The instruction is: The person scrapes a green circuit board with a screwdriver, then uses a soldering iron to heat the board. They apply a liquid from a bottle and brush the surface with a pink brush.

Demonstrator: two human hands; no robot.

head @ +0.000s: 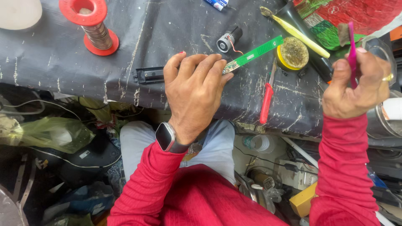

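Left hand (194, 86) closed around the near end of the green circuit board (253, 54), which extends far-right. Right hand (356, 86), well apart, pinches a pink brush (351, 52) upright.

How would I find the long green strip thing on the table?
Start at the black table cover. Find the left hand in the middle: its fingertips pinch the strip's near end. The green circuit board slants up towards a round yellow tin; it is the only flat green strip, wired to a small motor.
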